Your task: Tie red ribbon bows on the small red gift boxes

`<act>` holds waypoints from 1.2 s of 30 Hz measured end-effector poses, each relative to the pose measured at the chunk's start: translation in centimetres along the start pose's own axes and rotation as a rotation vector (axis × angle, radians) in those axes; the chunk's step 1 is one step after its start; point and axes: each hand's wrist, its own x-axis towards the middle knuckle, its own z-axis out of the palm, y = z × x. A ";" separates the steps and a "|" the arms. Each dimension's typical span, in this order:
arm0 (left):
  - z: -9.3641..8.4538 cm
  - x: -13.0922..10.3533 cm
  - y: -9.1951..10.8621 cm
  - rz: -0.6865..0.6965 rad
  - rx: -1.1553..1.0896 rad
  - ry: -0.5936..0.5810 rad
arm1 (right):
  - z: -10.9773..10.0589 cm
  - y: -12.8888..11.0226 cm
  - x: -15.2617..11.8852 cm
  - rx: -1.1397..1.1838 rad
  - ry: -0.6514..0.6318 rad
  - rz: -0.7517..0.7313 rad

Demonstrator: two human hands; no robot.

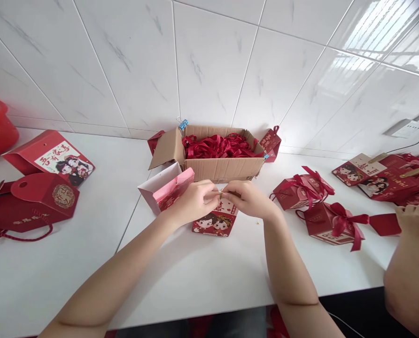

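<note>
- Pinching with the left hand (195,202), curled with thumb against fingertips, at a small gold-coloured piece (221,190), just in front of the cardboard box (227,167).
- Pinching from the other side with the right hand (251,199), curled likewise and nearly meeting the left at the fingertips; too small to tell the exact contact of each finger.
- Reaching with both hands over the far end of the red printed box (215,223), set on the white counter (181,277) in front of the cardboard box.
- Pointing with that far end, partly covered by fingers, toward the cardboard box, and with the cartoon-face end away from it.
- Showing the cartoon faces upward, with hair toward the cardboard box and chins away from it.
- Running with the near edge roughly along the cardboard box's front wall; impossible to tell the long axis under the fingers.
- Standing at the cardboard box's front left, near the left hand: open pink-and-red box (170,187).
</note>
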 end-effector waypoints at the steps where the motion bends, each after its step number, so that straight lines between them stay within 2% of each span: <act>1: 0.0 0.0 -0.1 0.008 -0.006 -0.003 | 0.0 0.0 0.0 -0.014 0.001 0.004; 4: 0.0 0.2 -0.3 0.003 -0.037 0.003 | 0.2 0.1 0.1 -0.030 0.018 0.013; 11: 0.3 0.2 -0.3 -0.023 -0.105 0.120 | 0.5 0.7 0.5 -0.053 0.033 -0.007; 18: 0.4 0.3 -0.5 -0.025 -0.088 0.166 | 0.8 1.1 0.5 -0.014 0.049 -0.106; 28: 0.4 0.2 -1.1 -0.042 -0.080 0.132 | 1.0 1.5 0.6 -0.087 0.054 -0.154; 36: 0.4 0.3 -1.1 -0.069 -0.087 0.137 | 1.2 1.6 0.7 -0.125 0.040 -0.127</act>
